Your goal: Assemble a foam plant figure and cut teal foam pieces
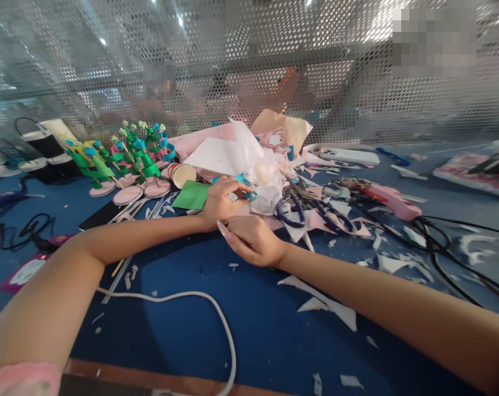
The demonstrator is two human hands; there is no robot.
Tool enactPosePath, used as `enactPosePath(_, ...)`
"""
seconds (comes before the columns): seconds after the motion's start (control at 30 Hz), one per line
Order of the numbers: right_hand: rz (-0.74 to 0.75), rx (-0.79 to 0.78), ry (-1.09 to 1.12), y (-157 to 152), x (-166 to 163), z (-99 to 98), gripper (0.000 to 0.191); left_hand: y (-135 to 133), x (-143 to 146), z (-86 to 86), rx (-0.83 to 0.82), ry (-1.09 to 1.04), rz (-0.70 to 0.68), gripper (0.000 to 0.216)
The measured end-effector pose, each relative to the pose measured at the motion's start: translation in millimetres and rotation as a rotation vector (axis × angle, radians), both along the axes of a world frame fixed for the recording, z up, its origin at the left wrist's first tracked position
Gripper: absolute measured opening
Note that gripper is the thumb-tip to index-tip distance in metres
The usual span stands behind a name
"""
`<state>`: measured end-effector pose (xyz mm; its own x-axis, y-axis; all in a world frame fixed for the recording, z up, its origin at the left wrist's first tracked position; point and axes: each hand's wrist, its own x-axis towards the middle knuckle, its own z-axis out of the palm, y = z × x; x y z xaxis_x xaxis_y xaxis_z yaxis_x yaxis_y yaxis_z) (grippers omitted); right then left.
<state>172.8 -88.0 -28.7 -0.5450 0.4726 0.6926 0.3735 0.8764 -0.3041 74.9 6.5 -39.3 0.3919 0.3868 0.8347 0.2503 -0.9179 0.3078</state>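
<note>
My left hand [222,202] is over the middle of the table, its thumb and fingers pinched on a small teal paper piece [253,195]. Just below and to the right, my right hand [253,240] is curled closed, and whatever its fingers may hold is hidden. A green paper square [192,194] lies beside my left wrist. Behind both hands sits a crumpled clear plastic bag [269,179]. Scissors with dark blue handles [293,212] rest to the right of it among paper scraps.
Green and blue paper plants on round pink bases [128,195] stand at the left. A pink glue gun [392,201] with black cables lies right. A white cable [183,295] curves across the front. Behind stands a perforated metal screen [233,66]. Paper offcuts [323,302] litter the blue table.
</note>
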Motion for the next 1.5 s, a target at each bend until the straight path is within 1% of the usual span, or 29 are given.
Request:
enactPosePath(0.1,-0.018,-0.052,-0.029,-2.8,-0.7,0.9,0.034,-4.1,0.3,1.5,0.015,0.03,0.01,0.014)
enactPosePath(0.17,-0.027,-0.096,-0.068,-3.7,-1.6,1.4,0.035,-5.8,-0.3,3.4,-0.018,0.071,0.006,0.015)
enactPosePath(0.27,-0.055,-0.121,-0.106,-4.2,-3.8,2.4,0.037,-5.5,-3.3,10.9,-0.183,0.12,-0.029,0.013)
enactPosePath(0.3,-0.068,-0.121,-0.11,-4.4,-4.6,2.8,0.038,-4.8,-5.3,15.6,-0.241,0.137,-0.044,0.013)
enactPosePath(0.33,-0.077,-0.123,-0.113,-4.7,-5.4,3.2,0.038,-3.9,-7.8,21.4,-0.26,0.147,-0.043,0.012)
enactPosePath(0.37,-0.08,-0.128,-0.116,-5.1,-6.1,3.7,0.038,-3.0,-10.7,28.3,-0.233,0.157,-0.032,0.012)
enactPosePath(0.53,-0.015,-0.181,-0.114,-7.8,-8.3,6.2,0.041,1.5,-25.5,64.0,0.016,0.223,0.064,0.013)
enactPosePath(0.57,-0.008,-0.189,-0.112,-8.3,-8.5,6.4,0.042,2.4,-27.3,68.5,0.045,0.228,0.081,0.014)
enactPosePath(0.63,-0.009,-0.196,-0.113,-9.0,-8.4,6.5,0.042,3.7,-29.3,73.8,0.036,0.227,0.085,0.016)
enactPosePath(0.67,-0.015,-0.195,-0.117,-9.3,-8.3,6.5,0.042,4.0,-29.6,74.8,-0.002,0.228,0.083,0.018)
enactPosePath(0.73,-0.032,-0.184,-0.136,-9.8,-7.9,6.2,0.041,3.6,-29.3,74.3,-0.131,0.231,0.098,0.021)
enactPosePath(0.8,-0.051,-0.182,-0.159,-10.3,-7.5,6.1,0.041,2.8,-28.6,71.7,-0.235,0.219,0.148,0.023)
enactPosePath(0.83,-0.059,-0.187,-0.17,-10.4,-7.2,6.0,0.041,2.7,-28.1,69.8,-0.255,0.208,0.175,0.024)
enactPosePath(0.93,-0.079,-0.202,-0.186,-10.1,-6.6,5.4,0.042,5.6,-27.1,62.5,-0.208,0.186,0.227,0.025)
enactPosePath(1.03,-0.083,-0.202,-0.199,-8.9,-6.3,4.4,0.042,13.0,-27.7,56.4,-0.136,0.216,0.28,0.029)
enactPosePath(1.1,-0.088,-0.19,-0.208,-8.6,-6.8,4.3,0.041,17.7,-29.9,55.5,-0.1,0.294,0.317,0.03)
enactPosePath(1.17,-0.102,-0.189,-0.215,-9.2,-8.0,5.2,0.039,20.0,-34.0,57.2,-0.083,0.419,0.345,0.032)
enactPosePath(1.27,-0.121,-0.245,-0.221,-11.4,-10.3,8.0,0.037,18.5,-42.2,60.3,-0.088,0.593,0.363,0.035)
enactPosePath(1.33,-0.129,-0.286,-0.224,-12.8,-11.7,9.6,0.037,16.8,-46.8,60.5,-0.15,0.608,0.334,0.037)
enactPosePath(1.37,-0.131,-0.298,-0.228,-13.3,-12.1,10.0,0.037,16.7,-48.4,60.0,-0.226,0.566,0.298,0.038)
enactPosePath(1.43,-0.135,-0.306,-0.238,-13.7,-12.4,10.2,0.036,18.8,-50.1,59.5,-0.474,0.379,0.203,0.038)
enactPosePath(1.5,-0.141,-0.304,-0.246,-13.5,-11.9,9.6,0.036,23.8,-50.5,61.8,-0.813,0.026,0.084,0.036)
